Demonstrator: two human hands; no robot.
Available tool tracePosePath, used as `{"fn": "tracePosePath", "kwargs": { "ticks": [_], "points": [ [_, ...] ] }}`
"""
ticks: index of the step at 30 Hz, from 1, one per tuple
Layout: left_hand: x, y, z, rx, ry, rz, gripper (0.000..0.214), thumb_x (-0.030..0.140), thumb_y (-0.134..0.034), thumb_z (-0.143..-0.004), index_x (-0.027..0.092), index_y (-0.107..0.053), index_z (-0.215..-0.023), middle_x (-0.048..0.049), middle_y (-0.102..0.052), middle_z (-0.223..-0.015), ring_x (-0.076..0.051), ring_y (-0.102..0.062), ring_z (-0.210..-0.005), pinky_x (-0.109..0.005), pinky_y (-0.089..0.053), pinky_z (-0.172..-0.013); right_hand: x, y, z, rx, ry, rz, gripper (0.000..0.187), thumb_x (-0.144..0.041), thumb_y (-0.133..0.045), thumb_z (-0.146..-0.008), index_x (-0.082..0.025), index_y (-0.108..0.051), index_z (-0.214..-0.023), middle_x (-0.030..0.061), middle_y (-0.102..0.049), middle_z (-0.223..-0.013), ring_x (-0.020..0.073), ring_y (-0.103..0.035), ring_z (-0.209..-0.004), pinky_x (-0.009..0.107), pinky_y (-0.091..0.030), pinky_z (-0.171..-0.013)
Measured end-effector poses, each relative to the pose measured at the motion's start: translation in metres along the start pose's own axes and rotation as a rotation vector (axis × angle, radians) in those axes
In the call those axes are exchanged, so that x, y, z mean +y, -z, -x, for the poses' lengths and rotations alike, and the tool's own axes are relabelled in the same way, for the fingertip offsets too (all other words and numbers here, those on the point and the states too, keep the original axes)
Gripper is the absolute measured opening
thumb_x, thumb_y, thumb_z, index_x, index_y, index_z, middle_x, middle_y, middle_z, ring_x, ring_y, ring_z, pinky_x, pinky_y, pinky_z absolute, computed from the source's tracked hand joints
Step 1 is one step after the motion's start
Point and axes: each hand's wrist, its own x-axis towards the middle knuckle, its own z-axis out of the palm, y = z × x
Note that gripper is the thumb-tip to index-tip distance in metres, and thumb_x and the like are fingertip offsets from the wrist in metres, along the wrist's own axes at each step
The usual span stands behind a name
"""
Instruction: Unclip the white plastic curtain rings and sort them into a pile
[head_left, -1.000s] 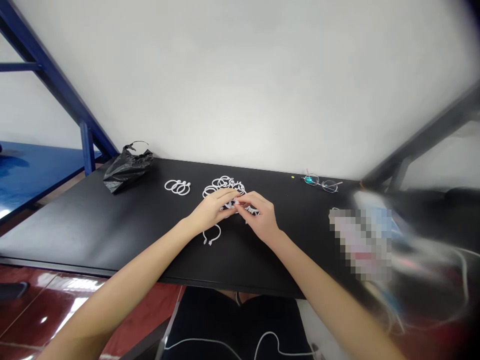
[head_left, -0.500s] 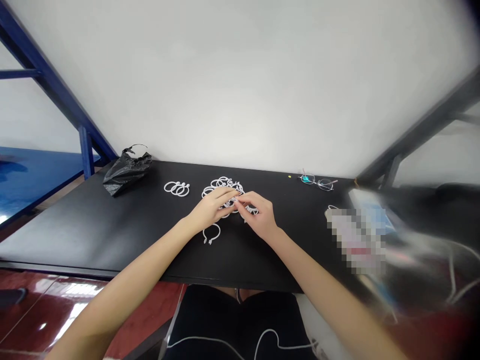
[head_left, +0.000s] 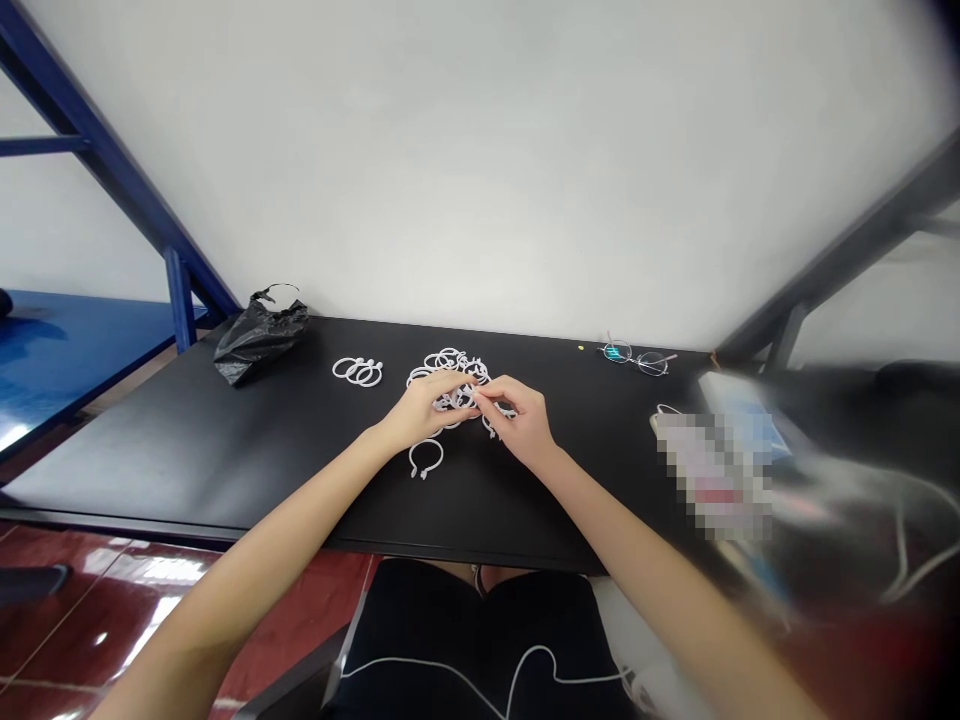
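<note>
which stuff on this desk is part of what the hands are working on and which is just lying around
In hand: left hand and right hand, fingertips meeting on the pile of white rings; the open ring beside the left hand; the linked rings further left.
Lying about: black bag and glasses, both on the table.

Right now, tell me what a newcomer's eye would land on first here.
The left hand and right hand meet fingertip to fingertip on a heap of white rings mid-table, bright against the black table. A crumpled black bag sits far left; glasses lie far right.
</note>
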Motion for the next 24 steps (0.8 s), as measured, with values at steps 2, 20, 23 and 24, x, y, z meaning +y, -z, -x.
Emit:
{"fn": "tracePosePath", "kwargs": {
  "ticks": [2,20,23,24],
  "points": [
    [0.001,0.001,-0.001,-0.010,0.003,0.016,0.036,0.043,-0.066,-0.086,0.018,-0.066,-0.112,-0.0100,-0.071,-0.108,-0.022,-0.067,-0.101,-0.037,-0.053,-0.092,0.000,0.000,0.000,-0.002,0.011,0.003,0.017,-0.034,-0.061,-0.088,-0.022,-0.068,-0.079,0.0040,-0.069,-0.081,0.0178,-0.066,-0.074,0.033,-0.056,-0.074],
    [-0.024,0.031,-0.003,0.071,0.181,-0.520,0.037,0.050,-0.049,-0.093,0.016,-0.062,-0.101,-0.0067,-0.065,-0.079,-0.023,-0.059,-0.079,-0.037,-0.044,-0.078,0.033,0.032,-0.021,-0.031,-0.360,0.170,0.015,-0.025,-0.067,-0.072,-0.018,-0.069,-0.086,0.0042,-0.071,-0.080,0.0164,-0.064,-0.068,0.030,-0.054,-0.067],
    [-0.040,0.045,0.001,0.082,0.317,-0.660,0.033,0.045,-0.047,-0.093,0.016,-0.059,-0.106,-0.0085,-0.065,-0.085,-0.026,-0.059,-0.086,-0.038,-0.043,-0.080,0.043,0.040,-0.022,-0.113,-0.410,0.307,0.013,-0.022,-0.070,-0.067,-0.018,-0.068,-0.080,0.0043,-0.071,-0.081,0.0149,-0.062,-0.065,0.031,-0.053,-0.069],
    [-0.044,0.048,0.003,0.071,0.357,-0.698,0.031,0.043,-0.048,-0.092,0.016,-0.058,-0.105,-0.0092,-0.066,-0.087,-0.027,-0.059,-0.088,-0.039,-0.043,-0.080,0.044,0.041,-0.021,-0.115,-0.406,0.336,0.012,-0.021,-0.070,-0.067,-0.018,-0.067,-0.079,0.0041,-0.071,-0.081,0.0146,-0.061,-0.064,0.031,-0.052,-0.069]
  ]
}}
